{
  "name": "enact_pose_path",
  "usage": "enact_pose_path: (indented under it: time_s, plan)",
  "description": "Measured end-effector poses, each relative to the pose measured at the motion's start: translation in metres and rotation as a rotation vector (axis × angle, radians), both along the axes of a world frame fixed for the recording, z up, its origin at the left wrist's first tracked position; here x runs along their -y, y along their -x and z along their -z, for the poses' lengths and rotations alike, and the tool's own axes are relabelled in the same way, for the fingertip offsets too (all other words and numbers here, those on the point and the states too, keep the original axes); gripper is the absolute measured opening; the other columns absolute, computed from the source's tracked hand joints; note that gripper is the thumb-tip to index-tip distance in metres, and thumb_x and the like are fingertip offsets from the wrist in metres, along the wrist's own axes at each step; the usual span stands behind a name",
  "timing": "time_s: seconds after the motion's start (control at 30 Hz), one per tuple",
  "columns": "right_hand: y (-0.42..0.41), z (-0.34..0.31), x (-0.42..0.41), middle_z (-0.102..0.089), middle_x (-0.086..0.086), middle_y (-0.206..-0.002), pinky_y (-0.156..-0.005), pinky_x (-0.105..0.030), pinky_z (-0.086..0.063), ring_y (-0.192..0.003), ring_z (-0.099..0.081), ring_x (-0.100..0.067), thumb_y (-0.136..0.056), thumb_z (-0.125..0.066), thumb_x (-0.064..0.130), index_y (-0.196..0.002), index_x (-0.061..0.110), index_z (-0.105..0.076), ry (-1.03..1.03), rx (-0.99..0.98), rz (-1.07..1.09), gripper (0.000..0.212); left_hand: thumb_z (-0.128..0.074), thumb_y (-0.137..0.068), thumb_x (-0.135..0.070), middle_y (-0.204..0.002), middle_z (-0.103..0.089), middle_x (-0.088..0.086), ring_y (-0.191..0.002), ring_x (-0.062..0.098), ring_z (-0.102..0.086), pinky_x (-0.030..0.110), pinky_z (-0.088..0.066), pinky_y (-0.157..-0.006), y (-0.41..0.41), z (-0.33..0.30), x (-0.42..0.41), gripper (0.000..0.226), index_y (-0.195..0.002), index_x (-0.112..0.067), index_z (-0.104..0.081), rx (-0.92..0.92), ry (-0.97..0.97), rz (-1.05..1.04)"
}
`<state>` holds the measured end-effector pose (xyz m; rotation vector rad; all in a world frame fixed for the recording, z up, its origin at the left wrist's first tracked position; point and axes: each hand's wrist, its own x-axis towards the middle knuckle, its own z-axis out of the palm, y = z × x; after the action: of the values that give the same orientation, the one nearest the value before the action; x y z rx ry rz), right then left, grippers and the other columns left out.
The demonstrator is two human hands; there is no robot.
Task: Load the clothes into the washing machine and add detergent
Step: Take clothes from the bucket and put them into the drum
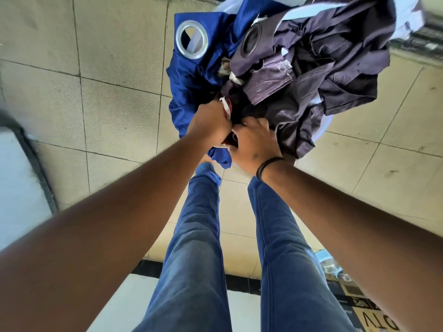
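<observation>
1. Nearest the camera, two bare forearms reach forward and down over legs in blue jeans (191, 248), with a black band (268, 165) round the right wrist.
2. Just beyond, the left hand (211, 123) and right hand (254, 142) meet at the near edge of a heap of laundry. The left hand's fingers curl round dark cloth with a white strip at the knuckles; the right hand's fingers dig into the same dark bundle, their tips hidden in the folds.
3. Past the hands sits the load itself — a blue curtain (191, 80) with a metal eyelet (191, 39) on the left, and grey-purple clothes (323, 68) heaped on the right, all piled in a pale tub (326, 129) whose rim shows only in slivers.
4. Beneath and beyond lies a tiled floor (107, 80). A pale blurred surface at the left edge may be the washing machine, but I cannot tell.
5. Likely risks: the pieces look tangled, so pulling the dark bundle could drag the curtain or grey clothes over the rim onto the floor — and the long curtain could trail underfoot during the carry.
</observation>
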<state>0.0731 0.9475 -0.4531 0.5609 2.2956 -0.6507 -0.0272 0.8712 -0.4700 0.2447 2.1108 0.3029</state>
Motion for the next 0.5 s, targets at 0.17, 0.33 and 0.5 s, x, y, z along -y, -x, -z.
enact_pose_path:
  time_s: [0.17,0.33,0.5]
  plan:
    - [-0.018,-0.021,-0.013,-0.052,-0.011,-0.13,-0.094,-0.048,-0.042,-0.118,-0.048,-0.039,-0.092,-0.048,0.036,-0.132,0.031,-0.054,-0.051,0.213,-0.091,0.04,-0.056,-0.094,-0.013,-0.12,-0.063,0.024,-0.11,0.044,-0.062,0.038,-0.047,-0.082,-0.009,-0.004,-0.005,0.026,-0.118,-0.005,-0.062,-0.015,0.059,0.122]
    - [-0.012,0.029,-0.026,-0.029,-0.004,-0.16,-0.112,-0.05,-0.035,-0.135,-0.042,-0.038,-0.101,-0.031,0.036,-0.154,0.044,-0.019,0.122,0.347,-0.072,0.055,-0.051,-0.094,-0.019,-0.117,-0.066,0.02,-0.108,0.041,-0.061,0.036,-0.043,-0.078,0.002,-0.002,-0.008,0.027,-0.113,-0.004,-0.063,0.04,0.028,-0.444]
    - [0.022,0.054,-0.038,-0.055,-0.011,-0.141,-0.103,-0.039,-0.046,-0.124,-0.056,-0.032,-0.103,-0.038,0.026,-0.14,0.026,-0.048,0.188,0.332,0.202,0.038,-0.049,-0.066,-0.011,-0.064,-0.049,0.0,-0.069,0.023,-0.045,0.036,-0.037,-0.065,0.0,-0.005,0.018,0.009,-0.063,-0.018,-0.045,0.159,-0.149,-0.836]
